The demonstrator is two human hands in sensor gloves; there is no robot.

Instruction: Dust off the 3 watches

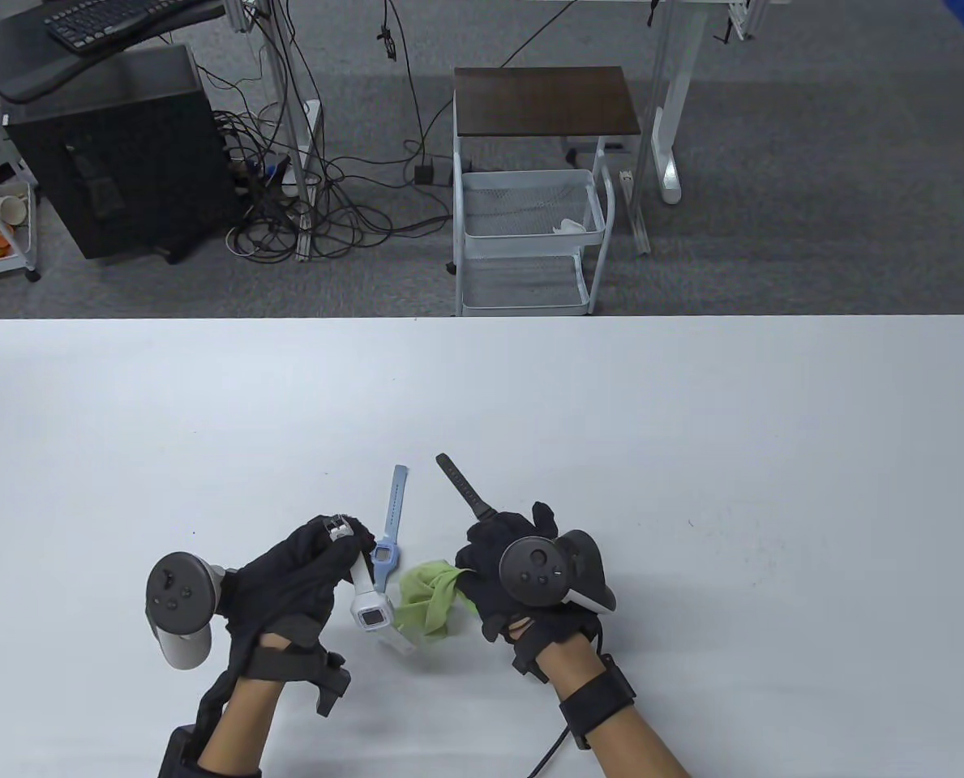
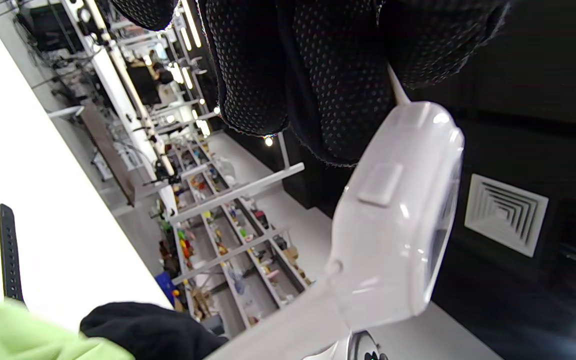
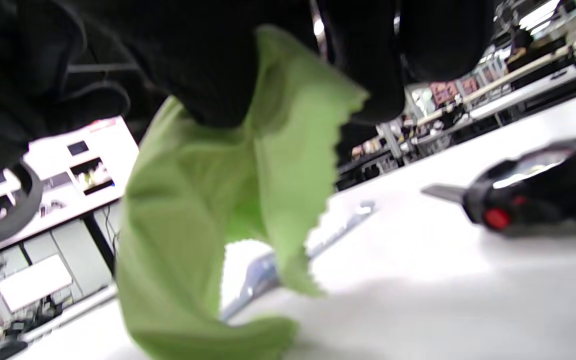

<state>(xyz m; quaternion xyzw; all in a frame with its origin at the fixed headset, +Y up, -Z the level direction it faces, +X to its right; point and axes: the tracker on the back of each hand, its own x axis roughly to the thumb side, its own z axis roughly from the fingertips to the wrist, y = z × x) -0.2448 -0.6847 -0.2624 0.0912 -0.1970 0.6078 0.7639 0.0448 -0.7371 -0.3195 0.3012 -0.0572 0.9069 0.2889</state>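
While the gloved left hand (image 1: 299, 571) curls its fingers around the strap of a white plastic wristwatch with a square face (image 1: 370, 609), holding it raised just above the white desk (image 1: 692, 454), the gloved right hand (image 1: 502, 559) pinches a crumpled lime-green cloth (image 1: 426, 600) that hangs down beside the watch case and touches the desk. A pale blue wristwatch (image 1: 387, 535) lies flat between the two hands, its strap pointing away from the person. A black wristwatch (image 1: 464, 486) lies partly under the right hand, only its perforated strap showing from above; the right wrist view shows its dark case with a red button (image 3: 538, 187) resting on the desk.
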